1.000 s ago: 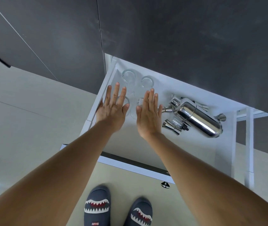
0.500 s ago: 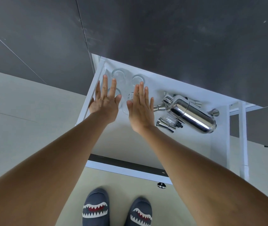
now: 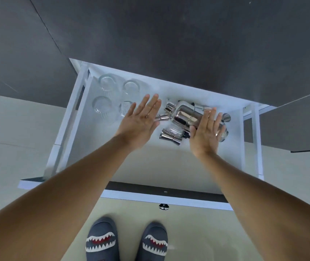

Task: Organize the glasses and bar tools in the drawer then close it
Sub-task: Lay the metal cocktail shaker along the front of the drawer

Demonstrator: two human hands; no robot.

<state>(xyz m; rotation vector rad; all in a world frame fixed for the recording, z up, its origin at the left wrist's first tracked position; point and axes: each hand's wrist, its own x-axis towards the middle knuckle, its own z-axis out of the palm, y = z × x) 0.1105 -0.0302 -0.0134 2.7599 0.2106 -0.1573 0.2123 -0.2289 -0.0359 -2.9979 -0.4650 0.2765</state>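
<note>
Bright, even light is washing the open white drawer (image 3: pixel 169 95); glare is glinting off the polished steel shaker (image 3: pixel 186 114); wide-angle edges are bending.

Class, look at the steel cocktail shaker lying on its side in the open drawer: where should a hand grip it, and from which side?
Grip the cocktail shaker around its wide cylindrical body, coming from above. It lies on its side, so the rounded flank faces up, while a jigger crowds its near side. The right hand, open, probably suits best, being over it.
</note>
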